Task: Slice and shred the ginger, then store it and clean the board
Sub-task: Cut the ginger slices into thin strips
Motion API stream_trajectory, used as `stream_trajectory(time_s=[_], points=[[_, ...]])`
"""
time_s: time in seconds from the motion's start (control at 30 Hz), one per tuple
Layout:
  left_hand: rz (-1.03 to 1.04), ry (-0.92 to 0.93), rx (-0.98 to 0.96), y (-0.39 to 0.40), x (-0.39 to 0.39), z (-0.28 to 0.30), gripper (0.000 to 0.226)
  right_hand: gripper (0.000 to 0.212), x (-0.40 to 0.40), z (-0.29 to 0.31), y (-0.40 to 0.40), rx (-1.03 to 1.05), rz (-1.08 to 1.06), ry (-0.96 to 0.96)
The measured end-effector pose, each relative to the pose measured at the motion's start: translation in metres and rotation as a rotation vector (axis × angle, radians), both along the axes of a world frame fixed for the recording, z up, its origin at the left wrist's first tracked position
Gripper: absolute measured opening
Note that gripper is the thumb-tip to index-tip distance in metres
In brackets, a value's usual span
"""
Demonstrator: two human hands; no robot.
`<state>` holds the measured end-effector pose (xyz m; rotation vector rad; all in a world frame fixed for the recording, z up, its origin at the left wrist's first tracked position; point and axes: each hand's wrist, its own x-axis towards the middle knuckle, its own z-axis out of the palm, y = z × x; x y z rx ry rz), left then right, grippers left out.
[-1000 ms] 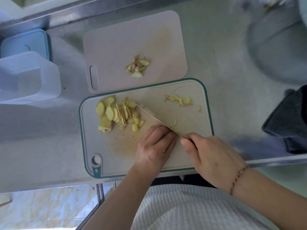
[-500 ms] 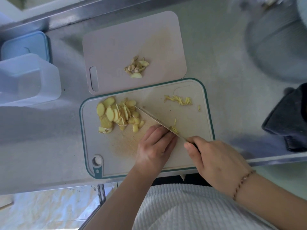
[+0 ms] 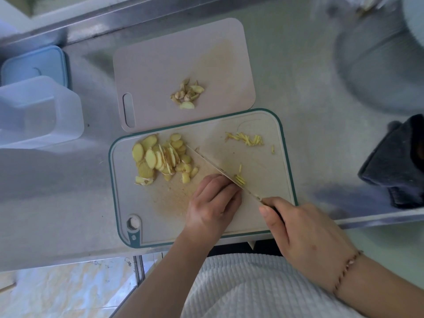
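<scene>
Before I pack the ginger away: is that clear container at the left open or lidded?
Open. The clear container shows no lid on top; a blue lid lies beside it on the counter.

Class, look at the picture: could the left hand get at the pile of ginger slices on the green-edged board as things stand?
Probably yes. The left hand rests on the green-edged board beside the ginger slices; bare board lies between, and the knife runs along its other side.
</scene>
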<state>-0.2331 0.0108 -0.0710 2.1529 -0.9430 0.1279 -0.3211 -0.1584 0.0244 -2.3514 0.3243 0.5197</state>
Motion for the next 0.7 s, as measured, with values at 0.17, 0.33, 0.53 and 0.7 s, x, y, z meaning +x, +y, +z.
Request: stream_trajectory(time_s=[0.17, 0.33, 0.53, 0.7], points=[[-0.007, 0.016, 0.011, -0.001, 0.000, -0.001, 0.012, 0.066, 0.008, -0.005, 0.002, -0.040, 0.014, 0.010], [-0.007, 0.013, 0.012, -0.002, 0.001, -0.002, 0.015, 0.065, 0.012, -0.013, 0.004, -0.031, 0.014, -0.004], [-0.005, -0.005, -0.008, 0.002, 0.000, -0.001, 0.007, 0.058, -0.003, 0.001, -0.001, 0.003, 0.007, 0.013], [0.001, -0.003, -0.009, 0.000, -0.001, -0.001, 0.006, 0.066, 0.007, -0.006, 0.001, -0.023, 0.019, 0.016]])
